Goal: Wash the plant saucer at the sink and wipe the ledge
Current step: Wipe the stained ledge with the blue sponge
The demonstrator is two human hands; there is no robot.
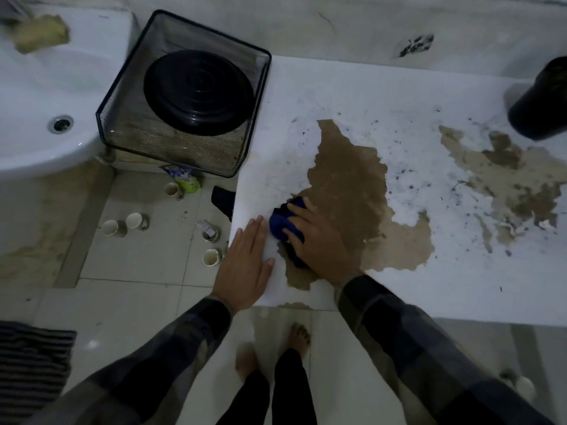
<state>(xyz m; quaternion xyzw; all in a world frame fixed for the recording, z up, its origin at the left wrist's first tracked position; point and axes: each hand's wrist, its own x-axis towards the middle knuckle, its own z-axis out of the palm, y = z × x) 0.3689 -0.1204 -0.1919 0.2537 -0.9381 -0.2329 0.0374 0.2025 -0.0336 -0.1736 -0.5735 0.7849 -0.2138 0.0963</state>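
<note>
The white ledge (pixel 414 96) runs across the right half, with large brown patches where its surface has peeled and dark specks of soil scattered about. My right hand (pixel 319 240) presses a dark blue cloth (pixel 283 223) onto the ledge near its left front corner, fingers curled over the cloth. My left hand (pixel 245 265) lies flat on the ledge's left edge beside the cloth. The black plant saucer (pixel 198 91) rests upside down in a black wire mesh basket (pixel 129 96) between the ledge and the white sink (pixel 40 87).
A black plant pot (pixel 541 102) stands at the ledge's far right. Several paper cups (pixel 211 256) and a green packet (pixel 187 179) litter the tiled floor below the basket. A striped mat (pixel 30 363) lies at lower left. My bare feet stand before the ledge.
</note>
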